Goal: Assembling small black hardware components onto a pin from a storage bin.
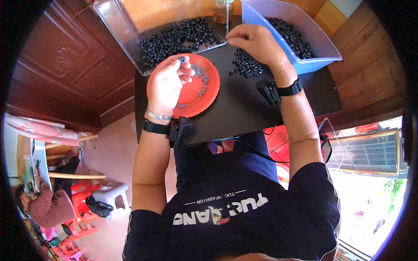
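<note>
Here, the left hand [167, 83] pinches a small dark round part [182, 60] above the far side of the red plate [210, 92]. The right hand [257, 44] hovers between the clear bin [116, 37] and blue bin [314, 65], thumb and index close together; whether they grip anything, I cannot tell.

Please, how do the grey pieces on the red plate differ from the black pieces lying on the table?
The grey pieces look smaller than the black pieces. The grey ones are light and metallic-looking; the black ones are dark. The grey ones lie on the red plate, the black ones directly on the table. Both are small and numerous.
</note>
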The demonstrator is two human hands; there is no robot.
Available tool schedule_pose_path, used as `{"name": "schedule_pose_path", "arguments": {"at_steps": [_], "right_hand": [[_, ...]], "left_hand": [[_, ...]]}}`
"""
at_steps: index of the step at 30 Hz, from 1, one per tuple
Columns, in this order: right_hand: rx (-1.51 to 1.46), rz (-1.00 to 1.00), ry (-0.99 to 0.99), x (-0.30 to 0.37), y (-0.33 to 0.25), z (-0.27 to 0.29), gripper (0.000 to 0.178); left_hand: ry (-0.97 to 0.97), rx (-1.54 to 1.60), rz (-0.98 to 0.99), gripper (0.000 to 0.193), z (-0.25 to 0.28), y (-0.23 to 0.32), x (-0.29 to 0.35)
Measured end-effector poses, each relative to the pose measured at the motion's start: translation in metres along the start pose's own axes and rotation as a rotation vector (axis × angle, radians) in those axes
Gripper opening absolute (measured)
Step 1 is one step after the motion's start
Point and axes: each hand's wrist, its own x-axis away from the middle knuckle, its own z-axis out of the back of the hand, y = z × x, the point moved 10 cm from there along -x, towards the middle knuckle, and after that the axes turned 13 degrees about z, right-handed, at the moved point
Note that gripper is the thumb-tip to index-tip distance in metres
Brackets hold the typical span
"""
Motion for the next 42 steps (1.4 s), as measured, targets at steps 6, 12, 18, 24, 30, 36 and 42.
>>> {"name": "schedule_pose_path", "arguments": {"at_steps": [6, 12, 18, 24, 30, 36, 42], "right_hand": [[0.172, 0.121, -0.34, 0.02, -0.003, -0.05, 0.017], [0.452, 0.164, -0.53, 0.032, 0.011, -0.086, 0.012], [0.318, 0.105, -0.441, 0.022, 0.017, -0.081, 0.012], [-0.679, -0.186, -0.092, -0.008, 0.012, -0.08, 0.015], [-1.002, -0.18, 0.105, -0.015, 0.003, -0.094, 0.021], [-0.865, -0.078, 0.096, -0.011, -0.012, -0.092, 0.019], [-1.08, -0.045, 0.15, -0.008, -0.022, -0.094, 0.015]], "left_hand": [[-0.071, 0.028, -0.004, 0.027, 0.001, 0.0, -0.001], [-0.035, 0.049, -0.011, 0.023, 0.005, 0.0, -0.002], [-0.012, 0.037, -0.041, 0.023, 0.005, 0.003, 0.0], [-0.024, 0.031, -0.027, 0.025, 0.003, -0.002, -0.003], [-0.032, 0.096, -0.01, 0.023, 0.007, -0.007, -0.006], [-0.083, 0.113, -0.025, 0.023, 0.003, -0.006, -0.004], [-0.069, 0.086, 0.004, 0.024, 0.002, -0.009, -0.004]]}}
